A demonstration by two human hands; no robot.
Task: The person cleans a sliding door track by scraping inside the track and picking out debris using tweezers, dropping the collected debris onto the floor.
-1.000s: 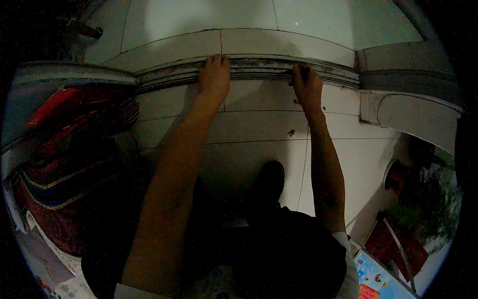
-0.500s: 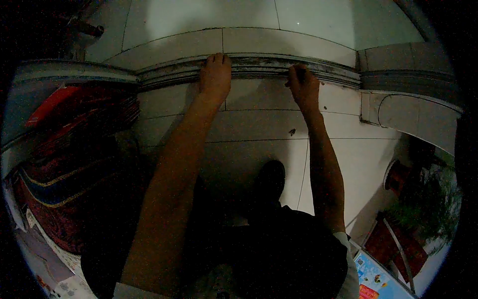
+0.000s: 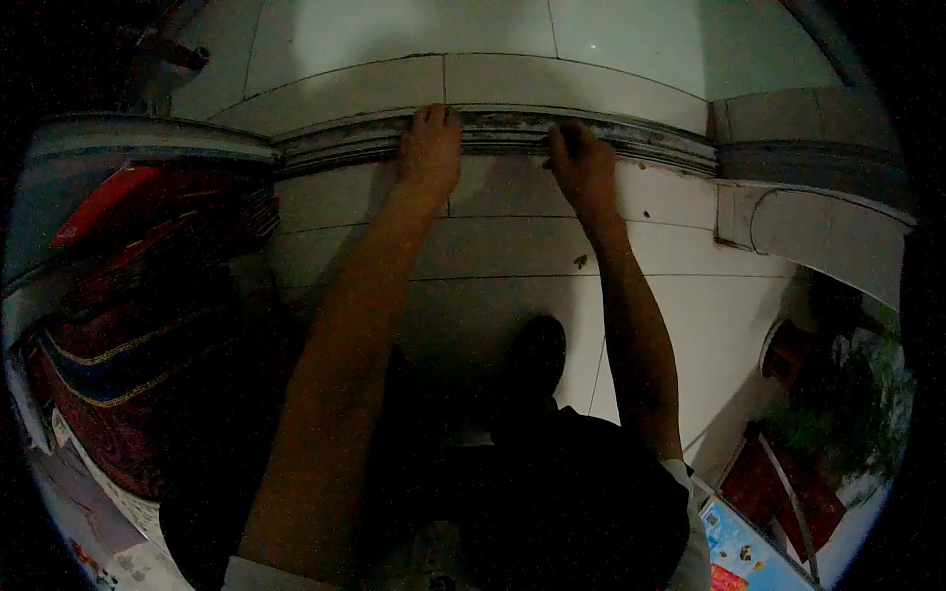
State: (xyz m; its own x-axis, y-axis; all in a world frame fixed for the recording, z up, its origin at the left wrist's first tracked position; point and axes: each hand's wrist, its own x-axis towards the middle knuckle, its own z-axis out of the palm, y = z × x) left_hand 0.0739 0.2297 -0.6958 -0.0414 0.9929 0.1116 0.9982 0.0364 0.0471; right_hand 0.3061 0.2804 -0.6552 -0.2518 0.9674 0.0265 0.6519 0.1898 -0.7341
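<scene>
A dark, grimy sliding-door track [image 3: 507, 130] with long grooves runs across the tiled floor in front of me. My left hand [image 3: 431, 150] rests on it left of the middle, its fingers laid over the track and reaching the far rim. To the right, my right hand [image 3: 585, 165] is closed in a pinch above the grooves. Something dark shows at its fingertips, too small and dim to make out. Small crumbs of dirt [image 3: 580, 261] lie on the pale tiles nearer to me.
Folded red and dark patterned textiles [image 3: 148, 295] are stacked on the left. A white-tiled ledge [image 3: 828, 222] juts in at the right, with a green plant [image 3: 838, 424] below it. My dark shoe [image 3: 537, 350] stands on the floor. A blue printed box [image 3: 744, 547] sits at lower right.
My right hand has moved a little to the left along the track, still pinched. The left hand stays at the same spot on the track.
</scene>
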